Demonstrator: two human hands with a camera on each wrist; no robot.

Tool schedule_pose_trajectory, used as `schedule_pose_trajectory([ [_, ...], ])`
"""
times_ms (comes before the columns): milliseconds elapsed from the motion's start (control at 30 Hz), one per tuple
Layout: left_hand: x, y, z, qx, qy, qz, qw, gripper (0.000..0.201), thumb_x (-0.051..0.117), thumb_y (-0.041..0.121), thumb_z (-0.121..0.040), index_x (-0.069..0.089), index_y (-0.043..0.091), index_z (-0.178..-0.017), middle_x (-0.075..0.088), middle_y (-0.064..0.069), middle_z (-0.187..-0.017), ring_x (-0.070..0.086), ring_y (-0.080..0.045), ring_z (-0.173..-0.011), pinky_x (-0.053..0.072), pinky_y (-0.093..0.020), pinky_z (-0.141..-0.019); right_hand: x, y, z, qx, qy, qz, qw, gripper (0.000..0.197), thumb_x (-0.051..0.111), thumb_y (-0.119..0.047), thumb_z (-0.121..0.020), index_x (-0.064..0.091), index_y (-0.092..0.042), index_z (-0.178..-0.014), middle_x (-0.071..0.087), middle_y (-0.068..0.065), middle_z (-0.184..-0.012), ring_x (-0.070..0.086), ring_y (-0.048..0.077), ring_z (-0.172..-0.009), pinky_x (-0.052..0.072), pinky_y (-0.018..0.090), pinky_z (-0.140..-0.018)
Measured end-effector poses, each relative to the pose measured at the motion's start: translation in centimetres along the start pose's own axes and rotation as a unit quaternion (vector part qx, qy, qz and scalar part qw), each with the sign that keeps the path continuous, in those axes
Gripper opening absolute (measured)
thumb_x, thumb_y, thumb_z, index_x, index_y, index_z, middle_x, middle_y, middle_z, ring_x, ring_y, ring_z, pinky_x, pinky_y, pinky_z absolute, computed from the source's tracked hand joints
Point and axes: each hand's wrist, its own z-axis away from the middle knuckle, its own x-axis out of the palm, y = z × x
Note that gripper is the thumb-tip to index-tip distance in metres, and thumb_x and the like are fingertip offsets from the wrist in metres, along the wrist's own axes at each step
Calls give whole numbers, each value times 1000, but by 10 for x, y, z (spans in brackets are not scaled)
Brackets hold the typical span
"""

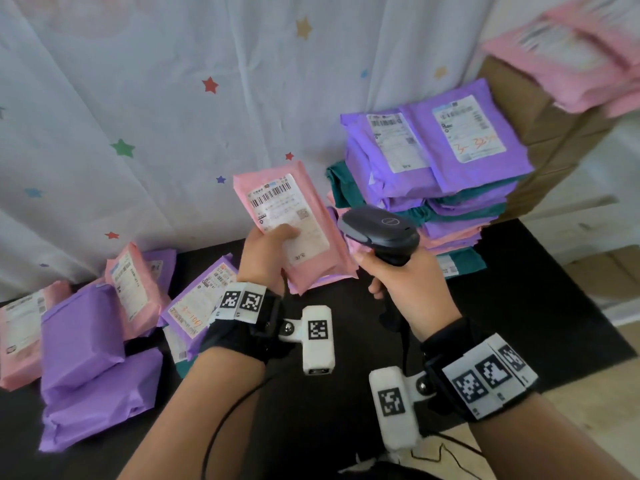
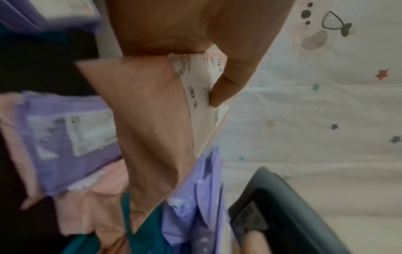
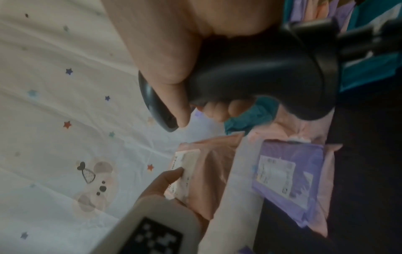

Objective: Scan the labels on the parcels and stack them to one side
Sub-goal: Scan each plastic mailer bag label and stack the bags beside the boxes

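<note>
Head view: the left hand grips a pink parcel above the table, label up, long axis pointing away; the scanner, clasped in the right hand, sits just to its right. Left wrist: thumb pins the label. Right wrist: fingers wrap the scanner's handle.

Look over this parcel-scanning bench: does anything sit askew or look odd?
Yes. The tall stack on the right is uneven: its top two purple parcels lie side by side, tilted, with edges jutting out. The parcels on the left lie in a loose, overlapping heap. Nothing looks torn or spilled.
</note>
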Motion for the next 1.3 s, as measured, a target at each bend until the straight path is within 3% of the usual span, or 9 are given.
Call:
schedule_pose_trajectory([
  [167, 69, 27, 2, 33, -55, -3, 998, 37, 64, -4, -75, 58, 9, -109, 69, -12, -111, 66, -38, -101, 50, -61, -86, -47, -7, -16, -19, 51, -9, 998, 20, 78, -32, -79, 70, -15, -88, 66, -2, -56, 62, 8, -50, 51, 23, -49],
  [333, 143, 49, -8, 116, -56, -93, 987, 27, 64, 1, -84, 61, 9, -109, 69, -8, -114, 69, -22, -91, 58, -38, -80, -85, -8, -33, -26, 80, -22, 996, 19, 78, -22, -82, 70, -6, -80, 62, 0, -49, 56, 9, -44, 45, 21, -47],
  [400, 172, 54, -18, 143, -46, -150, 977, 30, 65, 2, -84, 60, 7, -113, 67, -10, -116, 68, -23, -96, 56, -37, -85, -99, -7, -40, -31, 92, -28, 995, 18, 78, -19, -82, 70, -3, -82, 62, 2, -49, 56, 10, -45, 47, 23, -49],
  [500, 206, 52, -35, 175, -24, -249, 952, 44, 67, 8, -83, 53, 3, -124, 63, -10, -123, 62, -25, -109, 50, -33, -93, -118, -5, -49, -35, 97, -45, 994, 12, 78, -14, -83, 71, -3, -82, 60, 0, -48, 55, 10, -43, 49, 23, -48],
  [633, 232, 41, -50, 202, 15, -337, 920, 49, 70, 16, -82, 47, 9, -125, 61, -7, -124, 61, -24, -109, 48, -26, -82, -137, -3, -59, -35, 86, -46, 995, 6, 77, -14, -83, 71, -14, -83, 63, -5, -50, 56, 7, -43, 48, 19, -48],
  [800, 233, 27, -53, 307, 86, -471, 822, 75, 75, 26, -76, 36, 10, -138, 42, -14, -133, 44, -31, -121, 40, -38, -100, -141, 0, -65, -32, 80, -32, 996, 12, 77, -17, -84, 71, -12, -93, 64, -10, -53, 58, 4, -46, 48, 18, -49],
  [867, 229, 25, -53, 328, 91, -492, 801, 83, 75, 32, -76, 30, 10, -143, 39, -15, -136, 39, -32, -124, 36, -38, -102, -139, 0, -67, -29, 79, -26, 996, 12, 77, -18, -84, 71, -12, -94, 64, -9, -53, 58, 5, -47, 49, 20, -52],
  [1067, 209, 28, -55, 256, 59, -598, 757, 66, 48, 60, -88, 45, 15, -136, 44, -13, -136, 38, -32, -124, 35, -42, -104, -123, -4, -63, -23, 78, -24, 996, 14, 76, -19, -85, 71, -10, -95, 65, 4, -60, 59, 11, -53, 52, 25, -56],
  [1300, 192, 33, -44, 302, 31, -481, 823, 53, 46, 46, -95, 43, 13, -137, 44, -13, -138, 41, -30, -125, 36, -41, -105, -101, -7, -52, -24, 98, -30, 994, 14, 76, -18, -83, 70, -6, -87, 65, 6, -58, 58, 8, -49, 48, 17, -50],
])
